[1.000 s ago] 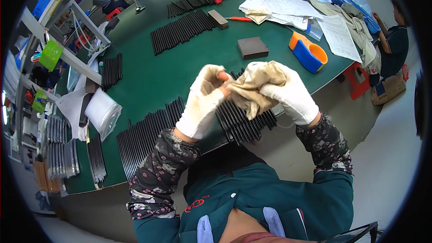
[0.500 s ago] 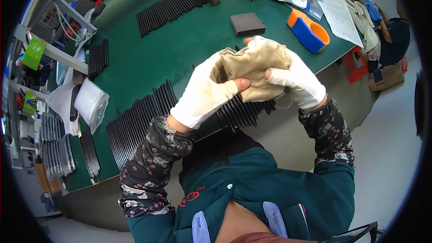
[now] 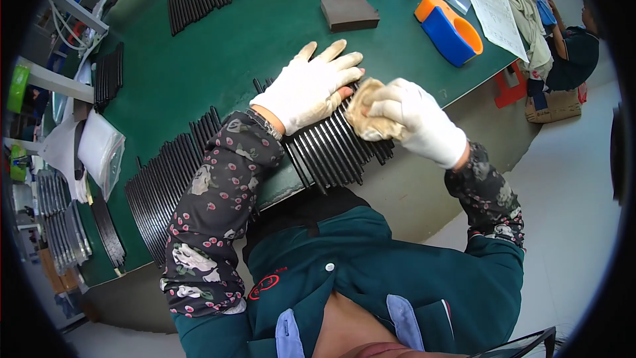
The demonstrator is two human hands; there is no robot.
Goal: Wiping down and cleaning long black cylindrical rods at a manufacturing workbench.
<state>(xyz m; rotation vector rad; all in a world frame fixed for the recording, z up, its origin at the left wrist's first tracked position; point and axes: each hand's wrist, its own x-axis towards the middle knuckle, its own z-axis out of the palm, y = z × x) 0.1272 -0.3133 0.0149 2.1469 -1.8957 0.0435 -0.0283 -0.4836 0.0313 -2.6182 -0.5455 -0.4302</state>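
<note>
Right hand (image 3: 414,119) is curled around bunched cloth (image 3: 363,109), right of frame's centre, by black rods (image 3: 324,152); left hand (image 3: 306,89) spreads over them, gripping nothing visible. Rods overhang green table (image 3: 245,53); uneven pressure could tip some.

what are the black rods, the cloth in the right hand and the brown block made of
Black rods: straight and glossy with bright streaks, perhaps coated metal or plastic; can't tell which.
Cloth: soft, matte fabric, likely cotton, judging by its creases.
Brown block: dull, flat-faced, with crisp edges; perhaps wood, stone or metal, unclear.
</note>
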